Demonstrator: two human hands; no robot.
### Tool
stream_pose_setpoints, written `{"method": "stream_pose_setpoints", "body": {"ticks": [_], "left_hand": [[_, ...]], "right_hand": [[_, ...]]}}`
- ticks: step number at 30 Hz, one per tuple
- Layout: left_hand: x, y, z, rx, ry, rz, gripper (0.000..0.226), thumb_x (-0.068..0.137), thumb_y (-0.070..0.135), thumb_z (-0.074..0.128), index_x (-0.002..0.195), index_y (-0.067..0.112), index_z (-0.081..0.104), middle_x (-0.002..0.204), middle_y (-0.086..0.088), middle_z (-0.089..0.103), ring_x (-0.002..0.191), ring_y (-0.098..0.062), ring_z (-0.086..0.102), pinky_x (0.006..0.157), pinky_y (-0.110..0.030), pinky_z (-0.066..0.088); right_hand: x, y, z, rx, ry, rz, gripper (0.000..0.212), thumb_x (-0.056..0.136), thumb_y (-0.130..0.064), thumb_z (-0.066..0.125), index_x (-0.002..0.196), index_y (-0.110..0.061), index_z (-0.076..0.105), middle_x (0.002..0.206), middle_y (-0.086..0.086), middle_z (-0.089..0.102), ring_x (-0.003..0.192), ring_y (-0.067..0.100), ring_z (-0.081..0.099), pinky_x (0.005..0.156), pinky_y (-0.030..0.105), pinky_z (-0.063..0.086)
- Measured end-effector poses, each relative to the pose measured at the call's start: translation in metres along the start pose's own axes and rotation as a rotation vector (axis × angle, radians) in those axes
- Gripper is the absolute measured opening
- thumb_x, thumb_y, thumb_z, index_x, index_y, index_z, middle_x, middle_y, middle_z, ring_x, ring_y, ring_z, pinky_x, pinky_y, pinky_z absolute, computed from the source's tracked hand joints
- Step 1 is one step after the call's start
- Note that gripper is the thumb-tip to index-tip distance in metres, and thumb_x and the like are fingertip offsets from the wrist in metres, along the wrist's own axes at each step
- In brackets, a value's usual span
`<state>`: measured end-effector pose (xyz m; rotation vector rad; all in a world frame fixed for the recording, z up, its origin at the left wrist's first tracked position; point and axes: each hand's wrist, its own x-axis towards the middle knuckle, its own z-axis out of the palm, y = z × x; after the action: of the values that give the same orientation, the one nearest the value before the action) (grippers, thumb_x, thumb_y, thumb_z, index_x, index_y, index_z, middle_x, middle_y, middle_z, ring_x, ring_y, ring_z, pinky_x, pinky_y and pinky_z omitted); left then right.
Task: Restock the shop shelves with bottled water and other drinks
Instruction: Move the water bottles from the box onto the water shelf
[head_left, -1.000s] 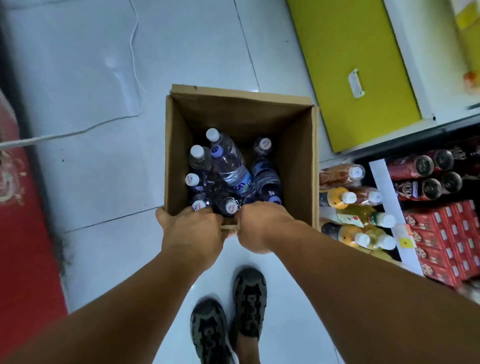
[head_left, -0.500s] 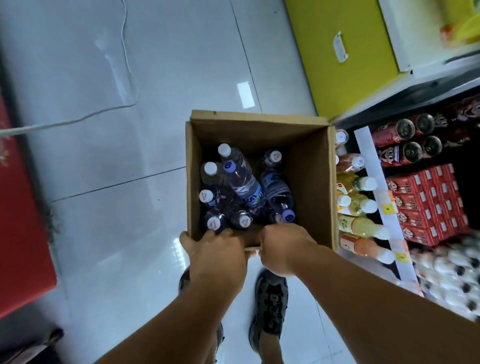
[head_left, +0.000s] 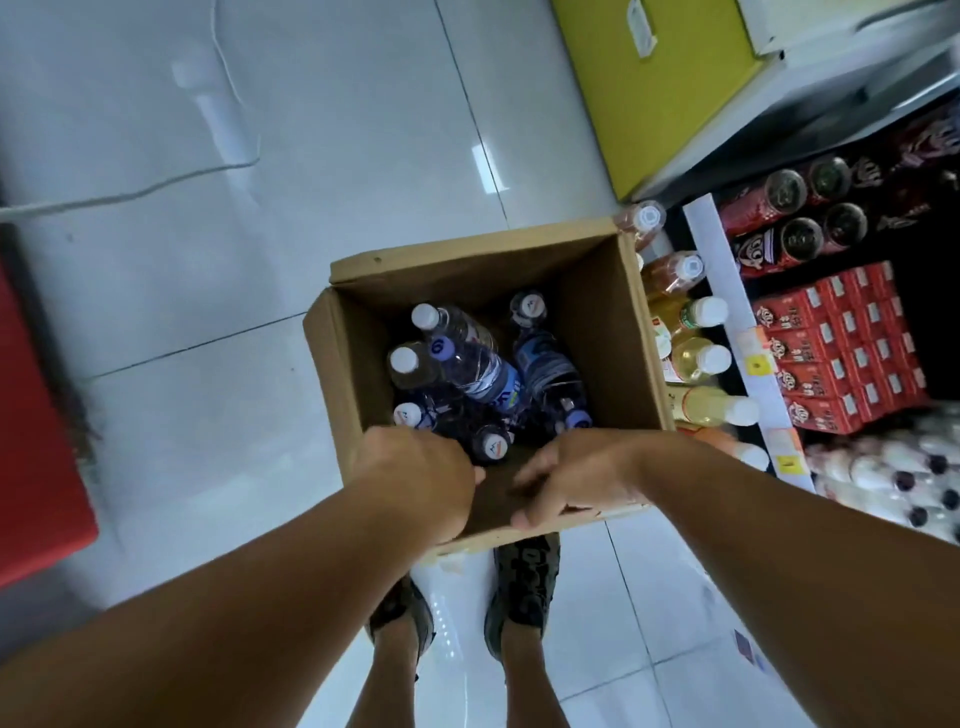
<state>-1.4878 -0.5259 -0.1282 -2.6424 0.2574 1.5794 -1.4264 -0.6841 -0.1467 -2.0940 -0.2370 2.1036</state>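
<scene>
An open brown cardboard box (head_left: 602, 322) sits on the white tiled floor in front of my feet, beside the shelf. Several clear water bottles (head_left: 472, 364) with white or purple caps fill it, some upright, some lying across. My left hand (head_left: 421, 478) grips the box's near wall at its left part, fingers curled over the rim. My right hand (head_left: 571, 478) grips the same wall further right, thumb on the outside, fingers inside. The near wall tilts toward me.
The shop shelf (head_left: 727, 291) on the right holds yellow and orange drink bottles (head_left: 701, 358), red cans (head_left: 784, 192), red cartons (head_left: 841, 353) and pale bottles (head_left: 893, 467). A yellow panel (head_left: 649, 88) stands at the top. A red object (head_left: 36, 441) lies left. My shoes (head_left: 519, 587) are below.
The box has moved along the shelf toward the lower right with both hands on its near wall. My right hand has shifted its hold, thumb now outside the wall.
</scene>
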Motion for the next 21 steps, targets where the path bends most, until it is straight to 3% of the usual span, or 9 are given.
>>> {"method": "stream_pose_setpoints", "body": {"ticks": [2, 5, 10, 14, 19, 21], "left_hand": [[0.009, 0.005, 0.0, 0.102, 0.086, -0.083, 0.025, 0.1, 0.036, 0.044, 0.116, 0.024, 0.06, 0.114, 0.0, 0.064, 0.105, -0.022, 0.061, 0.069, -0.033, 0.037], [0.03, 0.015, 0.016, 0.068, 0.003, -0.104, 0.024, 0.1, 0.032, 0.045, 0.117, 0.022, 0.059, 0.116, -0.002, 0.064, 0.106, -0.023, 0.061, 0.069, -0.034, 0.038], [0.062, 0.015, 0.047, 0.077, -0.012, -0.174, 0.028, 0.099, 0.027, 0.043, 0.121, 0.021, 0.058, 0.124, -0.002, 0.065, 0.112, -0.022, 0.062, 0.085, -0.033, 0.044], [0.077, 0.016, 0.06, 0.072, 0.011, -0.214, 0.03, 0.1, 0.022, 0.04, 0.128, 0.019, 0.051, 0.127, -0.004, 0.063, 0.114, -0.022, 0.062, 0.087, -0.031, 0.044], [0.075, 0.013, 0.053, 0.029, 0.054, -0.221, 0.031, 0.098, 0.021, 0.042, 0.128, 0.017, 0.048, 0.128, -0.005, 0.062, 0.115, -0.024, 0.062, 0.085, -0.032, 0.046], [0.065, 0.011, 0.045, -0.023, 0.083, -0.215, 0.031, 0.098, 0.024, 0.043, 0.128, 0.017, 0.047, 0.127, -0.006, 0.062, 0.114, -0.026, 0.061, 0.079, -0.032, 0.044]], "right_hand": [[0.004, 0.007, -0.002, 0.202, 0.118, 0.011, 0.072, 0.066, -0.074, 0.068, 0.123, -0.03, 0.069, 0.12, -0.007, 0.069, 0.112, 0.016, 0.061, 0.105, 0.034, 0.043], [0.013, 0.02, 0.005, 0.382, 0.237, 0.016, 0.041, 0.091, -0.054, 0.064, 0.111, -0.019, 0.071, 0.107, 0.009, 0.074, 0.102, 0.024, 0.068, 0.09, 0.031, 0.047], [0.034, 0.03, 0.014, 0.559, 0.341, -0.008, 0.024, 0.095, -0.043, 0.064, 0.105, -0.022, 0.069, 0.099, 0.001, 0.073, 0.085, 0.018, 0.075, 0.072, 0.025, 0.047], [0.049, 0.034, 0.018, 0.635, 0.387, -0.045, 0.021, 0.096, -0.039, 0.063, 0.102, -0.02, 0.069, 0.099, 0.005, 0.073, 0.072, 0.017, 0.073, 0.064, 0.024, 0.046], [0.05, 0.037, 0.02, 0.612, 0.416, -0.062, 0.018, 0.096, -0.039, 0.062, 0.094, -0.024, 0.07, 0.094, 0.006, 0.075, 0.085, 0.024, 0.074, 0.081, 0.033, 0.054], [0.047, 0.038, 0.02, 0.586, 0.45, -0.08, 0.016, 0.097, -0.037, 0.061, 0.092, -0.024, 0.07, 0.085, -0.001, 0.073, 0.089, 0.023, 0.072, 0.083, 0.033, 0.054]]}}
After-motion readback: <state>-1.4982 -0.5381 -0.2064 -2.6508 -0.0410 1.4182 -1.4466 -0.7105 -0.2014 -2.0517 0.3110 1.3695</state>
